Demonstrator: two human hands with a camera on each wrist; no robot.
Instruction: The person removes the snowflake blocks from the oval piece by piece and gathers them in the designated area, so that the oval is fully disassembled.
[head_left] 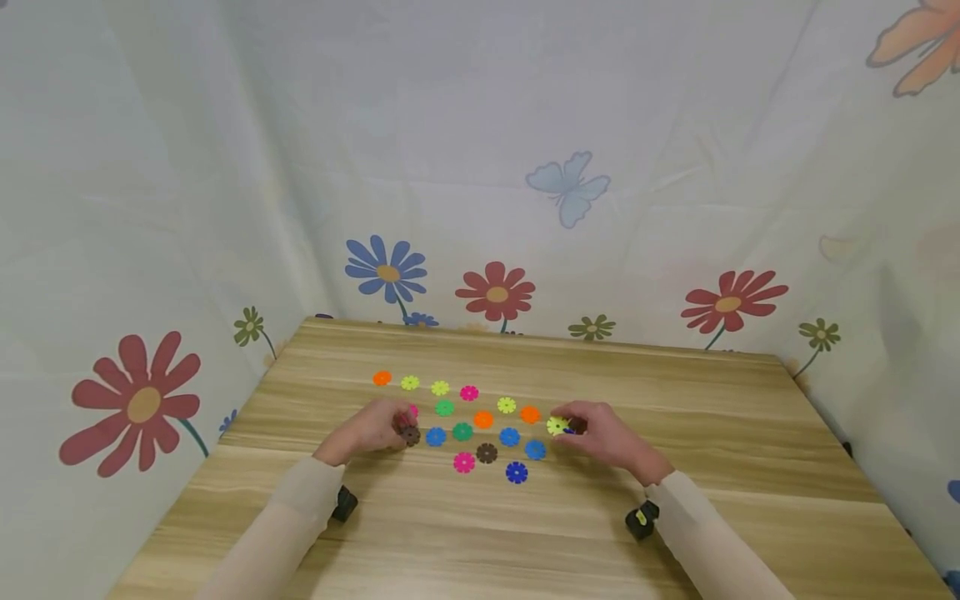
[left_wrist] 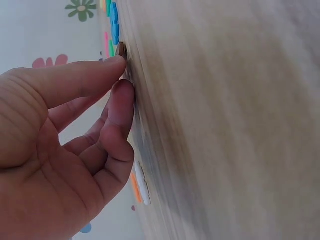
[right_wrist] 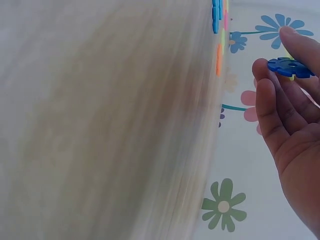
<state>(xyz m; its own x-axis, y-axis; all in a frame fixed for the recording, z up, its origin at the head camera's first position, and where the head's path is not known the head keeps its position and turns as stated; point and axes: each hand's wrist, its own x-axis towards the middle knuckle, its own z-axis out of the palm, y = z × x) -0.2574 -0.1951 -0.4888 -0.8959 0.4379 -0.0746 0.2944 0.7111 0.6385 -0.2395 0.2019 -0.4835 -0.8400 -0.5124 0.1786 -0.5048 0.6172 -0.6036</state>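
Note:
My left hand (head_left: 377,425) is at the left side of a group of flower-shaped notched plastic discs. Its thumb and a finger pinch a brown disc (head_left: 410,435), seen edge-on close to the table in the left wrist view. A pink disc (head_left: 413,411) shows partly behind those fingers. To the right of the group, my right hand (head_left: 606,435) holds a yellow disc (head_left: 557,426) and a dark blue disc (right_wrist: 290,67) together, above the table. In the right wrist view the two cross at an angle, the yellow one mostly hidden behind the blue.
Several loose discs lie flat on the wooden table (head_left: 420,533) between the hands, among them an orange disc (head_left: 483,420), a green disc (head_left: 462,432), a second brown disc (head_left: 487,453) and a dark blue one. A flower-printed curtain (head_left: 465,167) hangs behind the table.

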